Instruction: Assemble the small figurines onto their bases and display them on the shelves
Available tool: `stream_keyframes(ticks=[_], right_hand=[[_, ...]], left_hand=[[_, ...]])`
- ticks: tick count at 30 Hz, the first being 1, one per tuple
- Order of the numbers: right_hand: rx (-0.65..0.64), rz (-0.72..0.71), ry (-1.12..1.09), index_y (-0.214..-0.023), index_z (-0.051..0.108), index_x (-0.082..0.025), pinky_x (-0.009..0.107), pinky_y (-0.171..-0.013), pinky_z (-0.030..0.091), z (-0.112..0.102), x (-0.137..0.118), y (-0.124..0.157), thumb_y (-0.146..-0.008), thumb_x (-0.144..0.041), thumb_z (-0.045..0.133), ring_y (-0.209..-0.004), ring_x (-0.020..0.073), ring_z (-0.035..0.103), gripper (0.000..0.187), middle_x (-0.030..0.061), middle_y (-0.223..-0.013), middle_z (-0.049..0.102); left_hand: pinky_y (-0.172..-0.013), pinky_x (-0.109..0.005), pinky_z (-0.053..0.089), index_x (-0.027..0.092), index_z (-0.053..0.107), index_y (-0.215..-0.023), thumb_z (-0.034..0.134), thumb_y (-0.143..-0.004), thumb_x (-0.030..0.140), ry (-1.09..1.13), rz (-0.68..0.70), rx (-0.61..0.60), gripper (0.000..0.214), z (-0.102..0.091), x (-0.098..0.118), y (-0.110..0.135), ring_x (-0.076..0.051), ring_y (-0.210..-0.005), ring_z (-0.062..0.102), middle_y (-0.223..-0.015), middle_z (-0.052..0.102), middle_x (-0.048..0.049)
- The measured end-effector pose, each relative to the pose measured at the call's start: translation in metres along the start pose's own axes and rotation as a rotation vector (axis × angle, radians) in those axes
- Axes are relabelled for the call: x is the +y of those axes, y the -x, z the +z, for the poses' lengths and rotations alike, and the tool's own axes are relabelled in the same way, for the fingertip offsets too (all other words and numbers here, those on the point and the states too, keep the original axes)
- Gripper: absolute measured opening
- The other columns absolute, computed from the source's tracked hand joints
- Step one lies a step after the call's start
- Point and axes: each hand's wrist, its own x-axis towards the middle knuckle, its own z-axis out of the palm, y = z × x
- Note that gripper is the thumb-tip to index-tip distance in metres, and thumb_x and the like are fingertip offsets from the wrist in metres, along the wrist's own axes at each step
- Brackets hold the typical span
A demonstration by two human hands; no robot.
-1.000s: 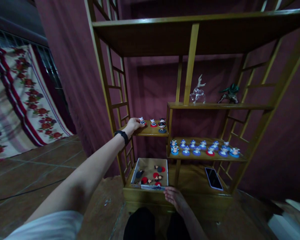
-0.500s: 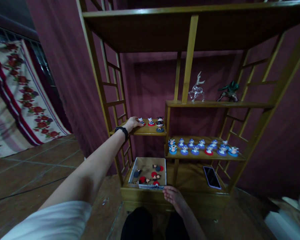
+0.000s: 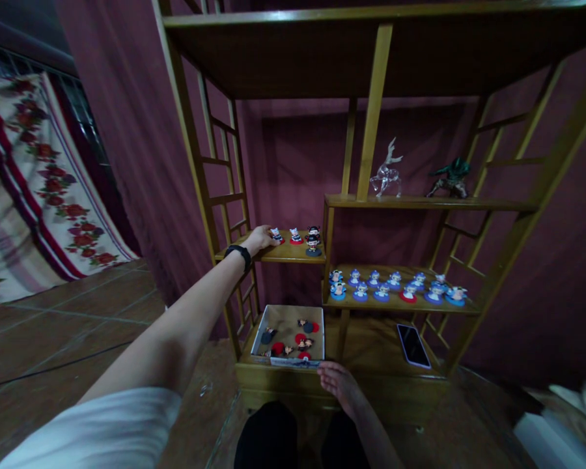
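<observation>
Left hand: the person's left hand [image 3: 260, 240], a black wristband [image 3: 239, 255] behind it, reaches to the left shelf [image 3: 286, 254], fingers at the near-left side of a white-eared figurine [image 3: 276, 236]; some fingertips are hidden, so whether they pinch it or only touch it I cannot tell.
White-eared figurine: upright on its red base, at the left end of the row.
Change over the last second: the camera's view shifts slightly, while hand and figurine stay in place together; my reading is that the handling of this piece is unfinished.
Cardboard box: the open box [image 3: 293, 318] sits below, on the bottom shelf; several black-haired figurines [image 3: 303, 343] lie tipped over in it, their number and arrangement unchanged as far as I can see.
Left shelf, onward: a matching white-eared figurine [image 3: 295, 236], then two standing black-haired figures [image 3: 313, 244], one before the other.
Right hand: the right hand [image 3: 339, 384] is loosely half-open with nothing visible in it, fingertips at the box's near-right corner; contact is unclear.
Right shelves: blue-toned figurines [image 3: 381, 292] in two rows; above, a clear deer ornament [image 3: 387, 177] and a dark green statuette [image 3: 452, 178].
Lettering: the box's front edge carries print too small to read; the smartphone [image 3: 413, 345] has a dark screen; no brand is legible.
</observation>
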Motion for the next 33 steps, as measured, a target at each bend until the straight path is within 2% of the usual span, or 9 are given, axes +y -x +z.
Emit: stream_keyframes(ticks=[7,12,17,24,33], right_hand=[[0.025,0.024,0.016,-0.087,0.066,-0.015,0.036,-0.079,0.047,-0.001,0.003,-0.005,-0.052,-0.038,0.077,-0.08,0.0209,0.064,0.044,0.0117,-0.086,0.07],[0.028,0.045,0.035,-0.087,0.066,-0.016,0.036,-0.08,0.047,0.002,0.0,-0.003,-0.053,-0.037,0.077,-0.081,0.0213,0.064,0.042,0.011,-0.086,0.07],[0.025,0.035,0.04,-0.086,0.066,-0.016,0.038,-0.08,0.047,0.003,-0.001,-0.001,-0.055,-0.037,0.076,-0.084,0.0231,0.065,0.039,0.0116,-0.087,0.07],[0.018,0.023,0.04,-0.087,0.066,-0.016,0.037,-0.079,0.047,0.001,0.0,-0.001,-0.054,-0.036,0.076,-0.081,0.022,0.064,0.041,0.0114,-0.086,0.069],[0.016,0.004,0.036,-0.087,0.066,-0.015,0.038,-0.08,0.047,0.002,-0.003,0.003,-0.055,-0.037,0.076,-0.081,0.022,0.065,0.04,0.0118,-0.087,0.069]], left_hand=[[-0.082,-0.033,0.046,0.004,0.047,-0.122,0.083,-0.036,0.007,0.003,0.013,0.005,0.093,-0.001,-0.003,0.0,-0.023,-0.091,0.061,-0.09,0.067,-0.0108],[-0.085,-0.032,0.045,0.007,0.046,-0.124,0.083,-0.032,0.005,0.05,0.006,0.005,0.099,-0.003,-0.005,0.0,-0.023,-0.091,0.061,-0.093,0.067,-0.0101],[-0.086,-0.031,0.044,0.004,0.039,-0.13,0.083,-0.031,0.005,0.015,-0.001,0.012,0.107,-0.002,-0.003,0.002,-0.023,-0.096,0.059,-0.102,0.064,-0.0141],[-0.089,-0.032,0.041,0.007,0.044,-0.127,0.083,-0.032,0.005,-0.004,0.015,0.034,0.102,-0.001,0.0,0.008,-0.025,-0.102,0.056,-0.11,0.061,-0.016],[-0.088,-0.036,0.042,0.01,0.044,-0.126,0.081,-0.042,0.008,0.036,0.026,0.031,0.092,0.003,0.003,0.012,-0.025,-0.103,0.057,-0.109,0.062,-0.0153]])
